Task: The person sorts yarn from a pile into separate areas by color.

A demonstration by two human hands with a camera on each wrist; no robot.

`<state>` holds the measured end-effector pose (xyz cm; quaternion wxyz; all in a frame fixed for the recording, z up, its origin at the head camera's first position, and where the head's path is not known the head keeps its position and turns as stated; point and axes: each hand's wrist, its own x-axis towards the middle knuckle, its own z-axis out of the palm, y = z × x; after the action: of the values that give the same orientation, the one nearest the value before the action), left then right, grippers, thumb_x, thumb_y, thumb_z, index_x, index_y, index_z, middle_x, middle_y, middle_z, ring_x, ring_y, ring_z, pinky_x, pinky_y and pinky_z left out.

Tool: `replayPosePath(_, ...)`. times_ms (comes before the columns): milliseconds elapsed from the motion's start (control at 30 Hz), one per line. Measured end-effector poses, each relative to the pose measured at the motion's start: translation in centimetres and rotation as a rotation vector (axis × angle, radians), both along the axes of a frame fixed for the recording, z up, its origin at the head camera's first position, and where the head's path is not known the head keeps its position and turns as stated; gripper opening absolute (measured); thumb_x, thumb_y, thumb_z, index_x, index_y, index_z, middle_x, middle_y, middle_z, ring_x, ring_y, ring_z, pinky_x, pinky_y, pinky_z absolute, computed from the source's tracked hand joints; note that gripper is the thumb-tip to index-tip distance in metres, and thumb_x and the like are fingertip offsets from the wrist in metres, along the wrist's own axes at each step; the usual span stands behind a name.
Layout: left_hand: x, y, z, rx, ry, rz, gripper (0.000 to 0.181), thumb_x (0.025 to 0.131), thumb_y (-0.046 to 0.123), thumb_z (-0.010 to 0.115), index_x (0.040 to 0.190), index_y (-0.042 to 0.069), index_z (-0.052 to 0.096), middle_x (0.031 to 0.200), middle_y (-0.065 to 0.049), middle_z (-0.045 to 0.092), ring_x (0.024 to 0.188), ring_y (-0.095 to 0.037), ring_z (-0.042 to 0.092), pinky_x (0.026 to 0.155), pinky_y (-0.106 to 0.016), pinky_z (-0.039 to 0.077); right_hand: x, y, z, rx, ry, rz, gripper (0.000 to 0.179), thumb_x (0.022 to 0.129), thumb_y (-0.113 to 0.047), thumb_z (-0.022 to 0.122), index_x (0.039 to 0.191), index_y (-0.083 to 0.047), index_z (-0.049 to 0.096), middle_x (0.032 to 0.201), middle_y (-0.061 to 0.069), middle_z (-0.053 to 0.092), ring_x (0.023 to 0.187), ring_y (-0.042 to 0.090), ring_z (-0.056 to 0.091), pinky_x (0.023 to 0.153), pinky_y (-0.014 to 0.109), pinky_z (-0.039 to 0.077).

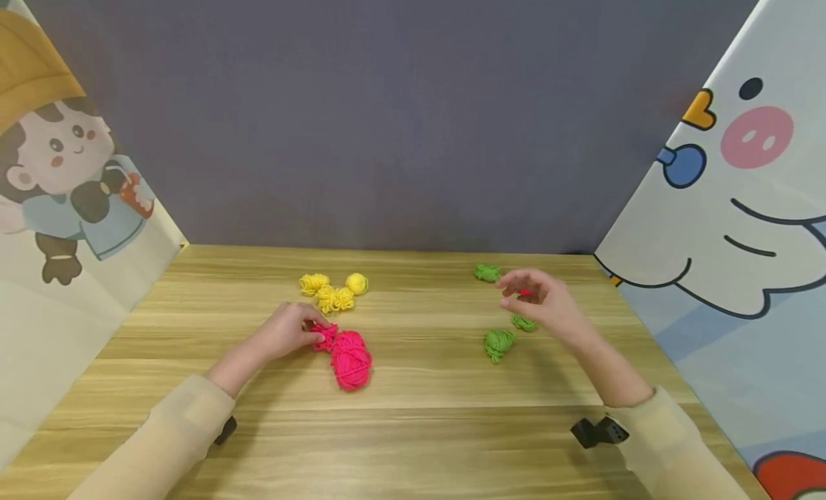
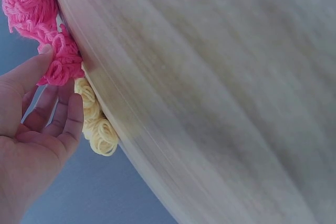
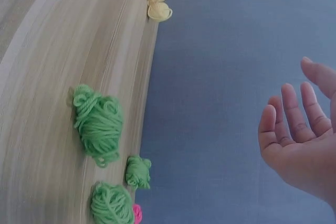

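My left hand (image 1: pixel 288 333) pinches a small bundle of pink yarn (image 1: pixel 325 336) between thumb and fingers, low over the wooden table. In the left wrist view the thumb lies on this small pink bundle (image 2: pixel 64 59). Beside it sits a larger pink yarn ball (image 1: pixel 351 361). My right hand (image 1: pixel 542 303) is raised over the right side with relaxed, slightly bent fingers and holds nothing. Near and below it lie several green yarn balls, among them a rounded one (image 1: pixel 498 345) and a farther one (image 1: pixel 487 272). A bit of pink yarn (image 3: pixel 137 213) shows behind a green ball.
Several yellow yarn balls (image 1: pixel 334 298) lie together beyond the left hand. A grey panel (image 1: pixel 387 127) rises at the table's back edge. Printed panels with cartoon figures flank the wooden table (image 1: pixel 413 442) on both sides.
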<state>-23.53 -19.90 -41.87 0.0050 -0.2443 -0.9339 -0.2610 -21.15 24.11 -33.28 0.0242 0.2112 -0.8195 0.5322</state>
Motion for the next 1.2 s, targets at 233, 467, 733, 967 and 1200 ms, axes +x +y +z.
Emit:
replayPosePath(233, 0.0, 0.2, 0.1, 0.002, -0.001, 0.008, 0.016, 0.074, 0.008, 0.079, 0.089, 0.009, 0.075, 0.088, -0.003, 0.071, 0.076, -0.014, 0.062, 0.065, -0.025, 0.053, -0.4, 1.1, -0.5, 0.004, 0.023, -0.076, 0.032, 0.085, -0.010, 0.069, 0.114, 0.001, 0.059, 0.100, -0.012, 0.065, 0.091, 0.007, 0.059, 0.077, 0.020, 0.049)
replayPosePath(467, -0.1, 0.1, 0.1, -0.004, -0.010, 0.007, 0.016, 0.075, 0.009, 0.078, 0.090, 0.010, 0.075, 0.090, -0.003, 0.071, 0.077, -0.012, 0.062, 0.065, -0.024, 0.051, -1.0, 2.3, -1.6, 0.001, 0.037, -0.123, 0.036, 0.086, -0.013, 0.069, 0.116, 0.004, 0.057, 0.100, -0.010, 0.064, 0.091, 0.012, 0.060, 0.076, 0.018, 0.050)
replayPosePath(733, -0.1, 0.0, 0.0, -0.002, -0.017, 0.010, 0.016, 0.076, 0.007, 0.077, 0.091, 0.010, 0.074, 0.089, -0.001, 0.071, 0.077, -0.012, 0.062, 0.066, -0.025, 0.052, -1.7, 3.5, -2.8, 0.020, 0.072, -0.199, 0.035, 0.087, -0.012, 0.068, 0.116, 0.003, 0.057, 0.098, -0.012, 0.061, 0.090, 0.003, 0.058, 0.076, 0.014, 0.050)
replayPosePath(967, 0.0, -0.1, -0.1, 0.002, -0.025, 0.019, 0.016, 0.076, 0.007, 0.077, 0.091, 0.011, 0.074, 0.089, -0.001, 0.071, 0.077, -0.012, 0.062, 0.067, -0.027, 0.053, -2.4, 4.7, -3.9, 0.052, 0.155, -0.266, 0.033, 0.086, -0.009, 0.069, 0.114, 0.005, 0.059, 0.098, -0.014, 0.060, 0.093, 0.011, 0.059, 0.077, 0.012, 0.050)
replayPosePath(1200, 0.1, 0.0, 0.0, 0.000, -0.025, 0.021, 0.016, 0.076, 0.008, 0.077, 0.091, 0.011, 0.074, 0.090, -0.002, 0.072, 0.077, -0.011, 0.061, 0.066, -0.026, 0.052, -3.8, 6.2, -5.5, 0.095, 0.187, -0.318, 0.031, 0.084, -0.006, 0.070, 0.111, 0.005, 0.060, 0.099, -0.008, 0.062, 0.090, 0.012, 0.059, 0.074, 0.011, 0.049)
